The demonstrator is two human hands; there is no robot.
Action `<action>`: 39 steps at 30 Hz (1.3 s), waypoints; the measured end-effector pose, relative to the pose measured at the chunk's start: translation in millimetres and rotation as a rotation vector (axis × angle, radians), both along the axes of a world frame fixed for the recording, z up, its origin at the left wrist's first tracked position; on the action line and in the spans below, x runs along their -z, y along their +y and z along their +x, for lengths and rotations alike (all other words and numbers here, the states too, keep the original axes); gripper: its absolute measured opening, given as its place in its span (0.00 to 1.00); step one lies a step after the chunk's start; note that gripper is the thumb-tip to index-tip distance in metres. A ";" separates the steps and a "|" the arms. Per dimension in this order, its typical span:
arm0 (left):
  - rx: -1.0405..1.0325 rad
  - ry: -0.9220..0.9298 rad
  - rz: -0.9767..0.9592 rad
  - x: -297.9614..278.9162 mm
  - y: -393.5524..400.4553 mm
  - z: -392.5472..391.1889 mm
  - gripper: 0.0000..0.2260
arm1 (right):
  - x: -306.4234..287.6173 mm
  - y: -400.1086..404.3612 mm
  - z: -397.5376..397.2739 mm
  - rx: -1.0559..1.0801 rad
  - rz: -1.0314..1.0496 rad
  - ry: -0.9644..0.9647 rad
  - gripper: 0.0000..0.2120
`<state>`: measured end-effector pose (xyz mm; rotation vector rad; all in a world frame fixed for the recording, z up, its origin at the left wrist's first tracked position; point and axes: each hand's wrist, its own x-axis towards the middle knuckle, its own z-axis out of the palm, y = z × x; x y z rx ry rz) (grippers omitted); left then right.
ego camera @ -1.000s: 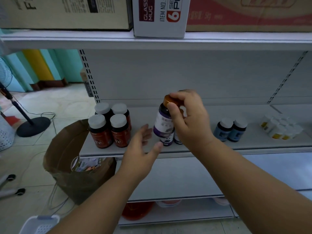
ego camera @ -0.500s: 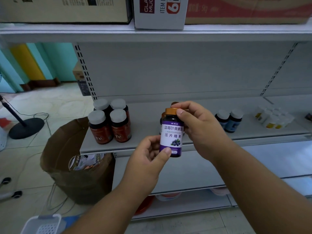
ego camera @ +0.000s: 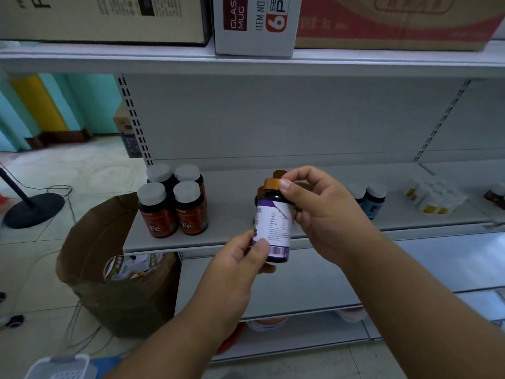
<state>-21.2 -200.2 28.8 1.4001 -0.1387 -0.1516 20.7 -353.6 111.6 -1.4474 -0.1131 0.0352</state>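
Currently one bottle (ego camera: 273, 199) is held two-handed in front of the shelf (ego camera: 232, 237).
Head view: right hand (ego camera: 322, 212) pinches the cap (ego camera: 272, 184), fingers curled round the neck; left hand (ego camera: 240, 265) grips the base, thumb on the label (ego camera: 278, 228). Bottle near upright, above the shelf edge, right of four jars (ego camera: 175, 203).

Glossy dark plastic bottle (ego camera: 274, 222), shiny metallic-orange cap (ego camera: 272, 184), matt grey metal shelf (ego camera: 232, 203), creased brown paper bag (ego camera: 109, 269)

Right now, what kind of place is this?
Most likely a small shop: slotted metal shelving, supplement bottles grouped by kind, shipping cartons like the glass mug box on top. The left hand and right hand hold a purple-label bottle.
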 end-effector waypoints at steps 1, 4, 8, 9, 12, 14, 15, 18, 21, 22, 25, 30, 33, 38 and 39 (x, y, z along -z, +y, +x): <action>0.011 -0.001 0.007 -0.6 -1.4 -0.3 0.26 | 0.3 0.8 -0.1 0.004 -0.003 -0.003 0.14; -0.009 0.009 -0.073 -4.4 -4.7 -1.2 0.22 | 3.0 2.5 0.2 -0.028 0.015 0.022 0.10; -0.006 0.050 -0.185 -4.6 -1.8 -0.9 0.21 | 1.7 0.9 2.0 -0.091 0.059 0.083 0.06; -0.006 0.053 -0.192 -3.1 -0.4 -0.8 0.21 | 0.2 0.1 2.7 -0.086 0.041 0.070 0.05; -0.003 0.030 -0.114 -1.9 1.2 -2.0 0.25 | -2.9 0.3 3.9 -0.066 0.039 0.034 0.05; 0.011 0.010 -0.064 -0.8 0.3 -2.6 0.29 | -2.5 1.7 3.6 -0.042 0.030 0.024 0.08; 0.001 0.005 -0.062 -0.2 0.0 -2.6 0.30 | -1.1 2.4 3.2 -0.030 0.023 0.030 0.12; -0.014 0.008 -0.149 0.1 -0.1 -2.1 0.29 | 3.8 5.5 1.8 -0.028 0.025 0.087 0.13; 0.022 0.044 -0.233 1.1 2.0 -1.9 0.31 | 6.1 4.5 1.4 -0.075 0.055 0.151 0.14; 0.029 0.044 -0.231 1.4 2.3 -2.8 0.31 | 4.9 4.1 1.4 -0.091 0.053 0.149 0.15; 0.020 0.001 -0.108 2.1 2.3 -3.0 0.31 | -0.3 6.1 2.4 -0.070 0.060 0.107 0.16; 0.015 -0.015 -0.085 -0.7 -1.7 -1.2 0.29 | 1.2 10.2 3.6 0.010 0.023 0.107 0.19; 0.027 0.069 -0.243 -2.9 0.4 -1.4 0.22 | 5.5 5.8 1.5 -0.035 0.023 0.132 0.12; 0.090 0.092 -0.222 -1.3 3.7 -2.1 0.24 | 5.6 1.8 -0.4 -0.010 -0.012 0.094 0.07; 0.093 0.080 -0.193 -0.2 3.6 -2.5 0.25 | 5.8 2.5 -0.7 0.003 -0.014 0.087 0.07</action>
